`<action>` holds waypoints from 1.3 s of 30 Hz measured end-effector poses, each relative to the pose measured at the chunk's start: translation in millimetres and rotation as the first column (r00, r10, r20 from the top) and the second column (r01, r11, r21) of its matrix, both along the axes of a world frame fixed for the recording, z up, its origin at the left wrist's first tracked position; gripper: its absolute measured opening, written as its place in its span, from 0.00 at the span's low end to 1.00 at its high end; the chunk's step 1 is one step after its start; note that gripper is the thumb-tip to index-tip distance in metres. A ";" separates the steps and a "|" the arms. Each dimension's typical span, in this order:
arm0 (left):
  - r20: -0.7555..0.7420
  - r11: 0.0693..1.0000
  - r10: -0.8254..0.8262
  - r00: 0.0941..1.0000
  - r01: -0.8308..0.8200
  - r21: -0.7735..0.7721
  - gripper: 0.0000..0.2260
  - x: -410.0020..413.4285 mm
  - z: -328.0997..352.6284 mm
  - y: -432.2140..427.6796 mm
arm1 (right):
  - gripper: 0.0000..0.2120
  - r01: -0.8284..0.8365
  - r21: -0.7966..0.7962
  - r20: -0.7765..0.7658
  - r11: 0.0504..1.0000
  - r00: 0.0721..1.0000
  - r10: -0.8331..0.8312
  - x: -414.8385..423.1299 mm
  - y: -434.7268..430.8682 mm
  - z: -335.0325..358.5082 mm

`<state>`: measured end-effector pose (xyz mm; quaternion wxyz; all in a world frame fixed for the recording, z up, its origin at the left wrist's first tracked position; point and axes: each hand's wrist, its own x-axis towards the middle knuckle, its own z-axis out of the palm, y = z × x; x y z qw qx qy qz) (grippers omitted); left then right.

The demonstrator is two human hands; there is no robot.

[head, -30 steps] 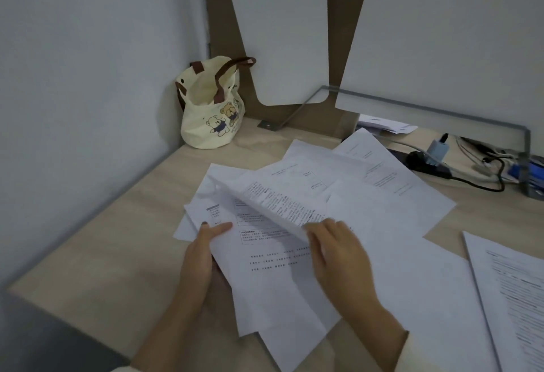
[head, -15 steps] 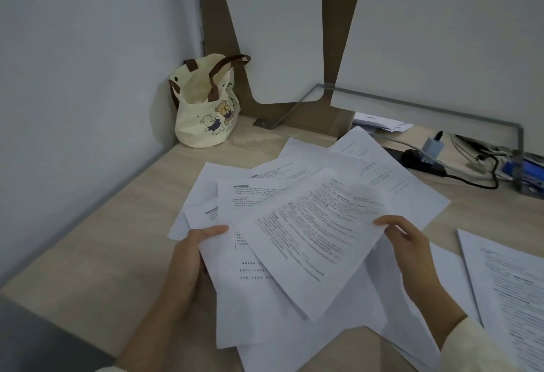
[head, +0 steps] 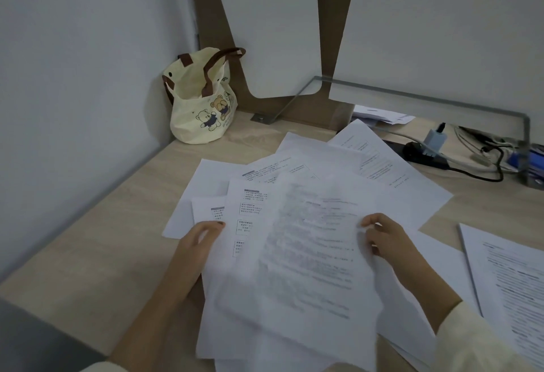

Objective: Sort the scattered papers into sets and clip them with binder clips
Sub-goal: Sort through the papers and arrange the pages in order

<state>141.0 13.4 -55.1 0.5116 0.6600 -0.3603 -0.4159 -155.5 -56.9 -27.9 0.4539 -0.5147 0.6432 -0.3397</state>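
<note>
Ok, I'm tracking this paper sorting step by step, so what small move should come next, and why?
Probably carry the top printed white sheet rightward and lay it on the separate printed pile on the right. The right hand pinches that sheet's right edge above the fanned loose papers, which the left hand holds, so it looks picked out for sorting.

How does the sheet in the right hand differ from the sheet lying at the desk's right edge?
The held sheet tops the overlapping pile, its edge pinched by the right hand; the right-edge sheet lies flat to the side, touched by no hand. The held sheet's print is smeared; the right-edge sheet's lines show clearer. Both are white printed pages.
</note>
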 end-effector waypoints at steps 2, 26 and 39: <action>0.023 0.999 -0.032 0.999 0.032 0.003 0.06 -2.1 0.0 -0.7 | 0.14 -0.099 -0.043 -0.123 0.994 0.988 0.093 10.1 -1.8 3.2; 0.097 1.000 0.026 0.995 -0.024 -0.018 0.14 -12.2 6.5 11.5 | 0.38 -0.107 0.204 -0.821 0.973 0.522 0.230 -81.9 -36.0 4.1; 0.121 1.000 0.007 0.993 -0.003 -0.028 0.14 -13.7 5.0 11.2 | 0.06 0.166 -0.411 -0.370 0.896 0.868 -0.331 -62.2 -25.0 35.8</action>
